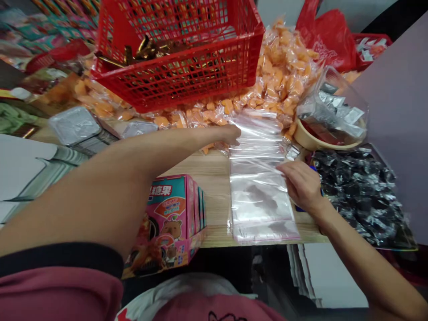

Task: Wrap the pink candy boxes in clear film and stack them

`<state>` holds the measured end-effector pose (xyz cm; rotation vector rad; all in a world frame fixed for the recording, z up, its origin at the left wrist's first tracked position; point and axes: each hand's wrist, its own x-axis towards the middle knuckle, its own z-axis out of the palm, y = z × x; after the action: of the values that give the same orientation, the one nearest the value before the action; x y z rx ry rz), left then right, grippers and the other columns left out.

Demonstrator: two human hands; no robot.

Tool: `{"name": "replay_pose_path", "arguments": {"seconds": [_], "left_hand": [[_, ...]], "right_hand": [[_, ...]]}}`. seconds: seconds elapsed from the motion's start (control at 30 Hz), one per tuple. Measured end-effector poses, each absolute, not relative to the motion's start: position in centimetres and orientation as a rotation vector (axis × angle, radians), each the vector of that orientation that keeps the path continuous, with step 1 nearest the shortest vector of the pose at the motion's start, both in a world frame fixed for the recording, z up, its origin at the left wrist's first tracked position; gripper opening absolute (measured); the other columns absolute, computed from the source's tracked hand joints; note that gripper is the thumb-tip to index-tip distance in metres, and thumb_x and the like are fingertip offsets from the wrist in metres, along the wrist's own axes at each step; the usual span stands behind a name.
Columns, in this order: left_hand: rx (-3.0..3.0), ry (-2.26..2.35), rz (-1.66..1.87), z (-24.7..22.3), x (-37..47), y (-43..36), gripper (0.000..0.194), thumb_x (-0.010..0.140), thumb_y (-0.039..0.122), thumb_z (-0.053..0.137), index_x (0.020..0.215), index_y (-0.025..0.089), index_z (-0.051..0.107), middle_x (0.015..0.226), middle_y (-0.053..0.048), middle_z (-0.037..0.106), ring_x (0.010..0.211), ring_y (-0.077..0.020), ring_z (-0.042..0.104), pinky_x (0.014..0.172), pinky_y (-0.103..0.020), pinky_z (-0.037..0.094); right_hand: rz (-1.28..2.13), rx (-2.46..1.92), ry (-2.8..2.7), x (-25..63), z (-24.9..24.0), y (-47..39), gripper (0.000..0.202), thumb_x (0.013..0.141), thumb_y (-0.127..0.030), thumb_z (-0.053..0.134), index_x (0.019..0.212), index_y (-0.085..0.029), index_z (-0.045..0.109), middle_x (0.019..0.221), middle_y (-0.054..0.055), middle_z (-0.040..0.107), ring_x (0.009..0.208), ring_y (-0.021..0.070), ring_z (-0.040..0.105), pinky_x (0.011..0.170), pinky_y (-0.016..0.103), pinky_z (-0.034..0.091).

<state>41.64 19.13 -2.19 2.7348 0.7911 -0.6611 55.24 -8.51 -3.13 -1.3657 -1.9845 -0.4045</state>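
A stack of clear plastic bags (264,196) lies flat on the wooden table, the bags overlapping toward the back. My left hand (230,133) reaches across to the stack's upper left edge. Its fingers are curled against the film there, partly hidden from view. At the right edge, my right hand (301,183) pinches the rim of a bag between thumb and fingers, and a whitish strip of film runs left from it. Left of the stack, partly behind my left forearm, stand several pink candy boxes (170,218) with a cartoon animal printed on them.
A red basket (180,71) holding gold-coloured pieces stands behind, among wrapped orange pieces (281,62). At right are a cream bowl (314,138) with silvery packets and a tray of black wrapped pieces (361,191). White card stacks (23,165) sit at far left.
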Motion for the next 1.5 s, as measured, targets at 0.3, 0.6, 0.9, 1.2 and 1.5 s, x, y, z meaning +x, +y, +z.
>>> {"name": "replay_pose_path", "arguments": {"seconds": [0.3,0.6,0.9,1.2,1.5], "left_hand": [[2.730,0.820,-0.481,0.3,41.8,17.9,0.049,0.083,0.033,0.064,0.125,0.010,0.066,0.124,-0.016,0.069,0.109,-0.0292,0.063,0.097,-0.033,0.047],[1.998,0.075,-0.034,7.2,41.2,11.5,0.077,0.061,0.011,0.059,0.138,0.021,0.060,0.148,-0.008,0.058,0.135,-0.0270,0.052,0.107,-0.040,0.043],[1.514,0.230,-0.081,11.3,36.9,5.0,0.093,0.065,0.067,0.073,0.144,0.021,0.056,0.142,-0.018,0.061,0.118,-0.0318,0.062,0.085,-0.036,0.051],[2.238,0.517,0.136,11.3,33.3,-0.7,0.008,0.069,0.010,0.063,0.065,0.011,0.069,0.055,-0.001,0.060,0.051,-0.0127,0.055,0.053,-0.024,0.039],[1.523,0.505,0.810,13.9,28.2,-3.6,0.009,0.087,0.026,0.054,0.088,0.017,0.055,0.076,0.004,0.060,0.043,-0.0091,0.061,0.045,-0.021,0.039]], "right_hand": [[-0.098,-1.611,-1.493,57.0,0.1,-10.3,0.020,0.101,-0.032,0.052,0.100,-0.025,0.070,0.080,0.003,0.074,0.070,0.0183,0.069,0.067,0.032,0.055],[0.091,-1.488,-1.110,60.4,7.4,-8.9,0.030,0.091,-0.051,0.063,0.083,-0.024,0.073,0.069,0.000,0.066,0.057,0.0126,0.059,0.057,0.028,0.051],[0.149,-1.471,-0.922,61.7,12.1,-13.2,0.034,0.083,-0.050,0.072,0.068,-0.021,0.067,0.056,-0.002,0.062,0.047,0.0082,0.054,0.050,0.022,0.046],[0.135,-1.440,-1.106,55.8,17.4,-17.4,0.037,0.082,-0.054,0.073,0.072,-0.019,0.068,0.058,-0.001,0.063,0.050,0.0099,0.056,0.051,0.024,0.046],[-0.172,-1.618,-1.419,46.1,19.3,-19.8,0.035,0.096,-0.047,0.057,0.078,-0.020,0.070,0.063,0.000,0.064,0.058,0.0120,0.056,0.056,0.026,0.043]]}}
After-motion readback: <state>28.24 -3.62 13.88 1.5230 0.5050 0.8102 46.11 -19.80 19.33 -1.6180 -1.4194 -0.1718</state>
